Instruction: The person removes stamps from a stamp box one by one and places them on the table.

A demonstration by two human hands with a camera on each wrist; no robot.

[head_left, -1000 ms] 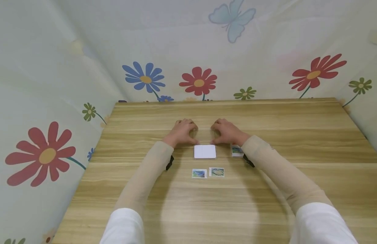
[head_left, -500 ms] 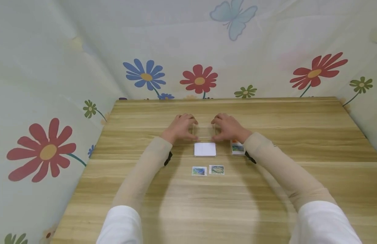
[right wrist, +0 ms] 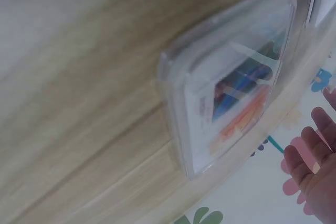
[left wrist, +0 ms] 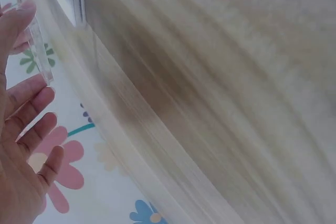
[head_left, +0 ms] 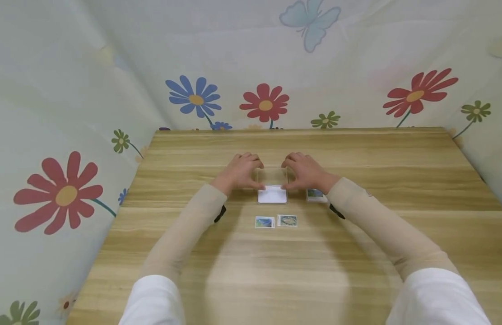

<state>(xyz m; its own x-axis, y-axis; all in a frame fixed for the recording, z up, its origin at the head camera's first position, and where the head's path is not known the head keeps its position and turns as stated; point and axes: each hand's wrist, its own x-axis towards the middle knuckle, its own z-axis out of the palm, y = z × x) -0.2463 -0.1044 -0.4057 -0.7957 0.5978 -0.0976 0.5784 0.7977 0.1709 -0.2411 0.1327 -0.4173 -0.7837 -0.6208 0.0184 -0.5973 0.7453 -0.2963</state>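
Observation:
My left hand (head_left: 244,172) and right hand (head_left: 304,173) hold a clear plastic cover (head_left: 272,175) between them by its opposite sides. In the left wrist view, the see-through cover (left wrist: 38,45) shows between thumb and fingertips, its little and ring fingers spread off it. Just on the near side, a clear case (head_left: 272,196) with a white top lies on the table; the thumbs overlap its far edge in the head view. In the right wrist view, only some of the right hand's fingers (right wrist: 310,156) show, their grip out of frame.
A clear case with a picture card (head_left: 315,195) lies by the right wrist, partly behind the sleeve. Nearer me, a bluish picture card (head_left: 265,221) and a greenish one (head_left: 287,220) lie side by side on the wooden table (head_left: 275,280). A flowered cloth wall (head_left: 218,54) stands behind.
Both hands have brought the clear cover nearer to the white-topped case, so the thumbs now overlap its far edge. The cards and cases stay put; the head view has shifted slightly.

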